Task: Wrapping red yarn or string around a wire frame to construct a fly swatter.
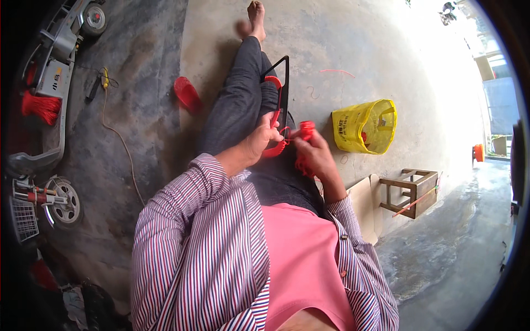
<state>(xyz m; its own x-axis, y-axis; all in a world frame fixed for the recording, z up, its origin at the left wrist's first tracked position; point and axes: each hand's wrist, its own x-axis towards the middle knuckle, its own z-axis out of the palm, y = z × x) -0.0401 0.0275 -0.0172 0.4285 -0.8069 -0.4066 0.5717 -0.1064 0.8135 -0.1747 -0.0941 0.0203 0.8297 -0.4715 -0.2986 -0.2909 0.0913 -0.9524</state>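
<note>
Across my thighs lies a thin black frame [287,83], with red edging [274,80] along its near-left side. My left hand [261,139] is closed on this red-edged side, thumb and fingers pinching it near the middle. Just to the right, my right hand [316,153] is closed around a bundle of red cord [307,129], and some strands hang below the fist. A short red strand runs between the two hands at the frame. The right fingers are slightly smeared by motion.
A yellow bucket-like container [348,130] stands to the right. Behind it are a small wooden stool [424,193] and cardboard [365,207]. A red slipper [187,95] and a cable [122,140] lie at left, beside a parked vehicle [55,77] carrying a red cord bundle [42,107].
</note>
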